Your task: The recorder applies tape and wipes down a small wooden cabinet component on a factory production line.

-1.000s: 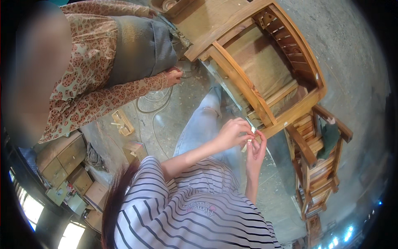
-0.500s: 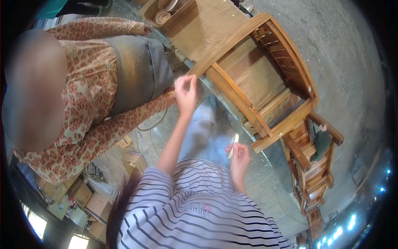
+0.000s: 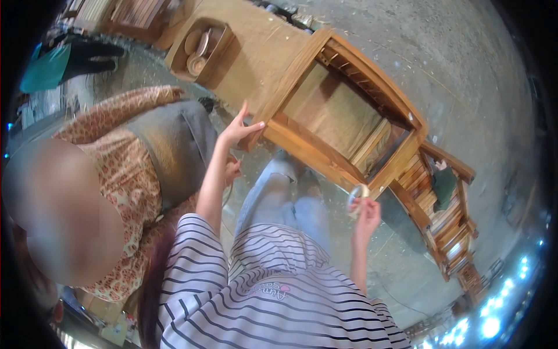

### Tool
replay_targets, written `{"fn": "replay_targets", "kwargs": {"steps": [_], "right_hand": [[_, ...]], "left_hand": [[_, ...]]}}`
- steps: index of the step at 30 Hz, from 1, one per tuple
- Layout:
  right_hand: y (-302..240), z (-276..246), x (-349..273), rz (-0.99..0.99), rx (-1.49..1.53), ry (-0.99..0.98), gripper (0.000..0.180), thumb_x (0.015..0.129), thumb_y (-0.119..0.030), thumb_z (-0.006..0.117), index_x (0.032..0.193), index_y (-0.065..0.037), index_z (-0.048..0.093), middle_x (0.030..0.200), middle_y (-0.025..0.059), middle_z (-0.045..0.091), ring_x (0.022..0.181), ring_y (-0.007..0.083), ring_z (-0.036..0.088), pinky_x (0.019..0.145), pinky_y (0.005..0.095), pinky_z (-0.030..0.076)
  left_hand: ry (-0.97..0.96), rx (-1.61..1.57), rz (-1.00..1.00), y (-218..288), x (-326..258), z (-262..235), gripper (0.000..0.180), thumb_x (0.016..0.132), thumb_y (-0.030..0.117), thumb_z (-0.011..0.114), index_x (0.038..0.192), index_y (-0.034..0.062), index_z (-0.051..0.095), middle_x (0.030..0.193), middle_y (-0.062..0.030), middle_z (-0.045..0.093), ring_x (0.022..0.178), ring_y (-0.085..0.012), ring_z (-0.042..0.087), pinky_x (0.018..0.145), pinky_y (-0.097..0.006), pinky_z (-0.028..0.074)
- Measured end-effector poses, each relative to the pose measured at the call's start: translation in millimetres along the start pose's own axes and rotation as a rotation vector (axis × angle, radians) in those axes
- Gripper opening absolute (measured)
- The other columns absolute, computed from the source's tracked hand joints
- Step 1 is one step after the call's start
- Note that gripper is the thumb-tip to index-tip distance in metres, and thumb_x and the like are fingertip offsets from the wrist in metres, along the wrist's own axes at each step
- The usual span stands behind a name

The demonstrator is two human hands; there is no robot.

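My left hand [image 3: 235,131] has its thumb and forefinger spread apart, at the near left corner of a wooden chair frame [image 3: 314,150]. The thumb tip meets the edge of the frame's wood; nothing is held in this hand. Closed around a roll of pale tape [image 3: 357,194], my right hand [image 3: 367,216] is just beside the frame's lower right corner. The frame lies on its side, with a slatted part along its far edge and an open middle.
A brown box [image 3: 220,58] with several tape rolls stands on the wooden tabletop [image 3: 261,43]. At the left, close by, is a co-worker in a patterned top and grey apron [image 3: 168,148]. A slatted wooden chair [image 3: 424,203] with a dark green cloth [image 3: 444,187] stands at the right.
My left hand has gone left and opened from a pinch, its thumb now at the frame. My right hand has brought the tape roll up and right to the frame's corner. The view has shifted.
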State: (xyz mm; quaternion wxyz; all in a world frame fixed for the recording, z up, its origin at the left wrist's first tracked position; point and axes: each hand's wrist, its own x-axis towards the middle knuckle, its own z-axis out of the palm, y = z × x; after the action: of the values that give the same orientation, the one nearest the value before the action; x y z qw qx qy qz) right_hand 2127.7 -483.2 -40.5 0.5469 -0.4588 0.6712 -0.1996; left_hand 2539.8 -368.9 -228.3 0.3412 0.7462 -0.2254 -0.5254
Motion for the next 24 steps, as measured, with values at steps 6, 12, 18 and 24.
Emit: {"fn": "replay_targets", "kwargs": {"steps": [6,12,18,24], "right_hand": [[78,-56,163,-0.174,0.220,0.497,0.012,0.099,-0.011,0.053,0.104,0.000,0.053,0.092,0.0108,0.065,0.077,0.0125,0.062,0.070,0.0247,0.051],[164,-98,303,0.084,-0.105,0.695,0.016,0.094,-0.012,0.048,0.101,0.000,0.057,0.099,0.0122,0.063,0.089,0.0230,0.061,0.077,0.0388,0.051],[178,-134,303,0.341,0.513,0.333,0.030,0.096,-0.021,0.048,0.119,-0.004,0.058,0.114,0.0105,0.063,0.103,0.0234,0.061,0.082,0.0431,0.054],[50,-106,256,0.186,0.716,0.466,0.027,0.097,-0.017,0.045,0.113,-0.002,0.060,0.114,0.0092,0.064,0.102,0.0223,0.062,0.087,0.0363,0.050]], "left_hand": [[-0.056,-0.101,0.028,89,120,0,0.092,0.085,0.055,0.067,0.147,-0.0032,0.031,0.139,-0.0204,0.049,0.129,-0.0231,0.046,0.107,-0.034,0.036],[0.163,0.012,-0.189,142,196,58,0.086,0.088,0.073,0.046,0.093,-0.0101,0.067,0.076,-0.0066,0.055,0.076,-0.0163,0.051,0.071,-0.033,0.044],[0.293,-0.029,-0.289,145,191,60,0.092,0.085,0.076,0.046,0.107,-0.0122,0.063,0.088,-0.0081,0.060,0.084,-0.0174,0.052,0.077,-0.032,0.044],[0.359,-0.154,-0.138,243,147,29,0.084,0.092,0.068,0.041,0.116,-0.0100,0.061,0.100,-0.0095,0.064,0.095,-0.0170,0.057,0.086,-0.031,0.044]]}}
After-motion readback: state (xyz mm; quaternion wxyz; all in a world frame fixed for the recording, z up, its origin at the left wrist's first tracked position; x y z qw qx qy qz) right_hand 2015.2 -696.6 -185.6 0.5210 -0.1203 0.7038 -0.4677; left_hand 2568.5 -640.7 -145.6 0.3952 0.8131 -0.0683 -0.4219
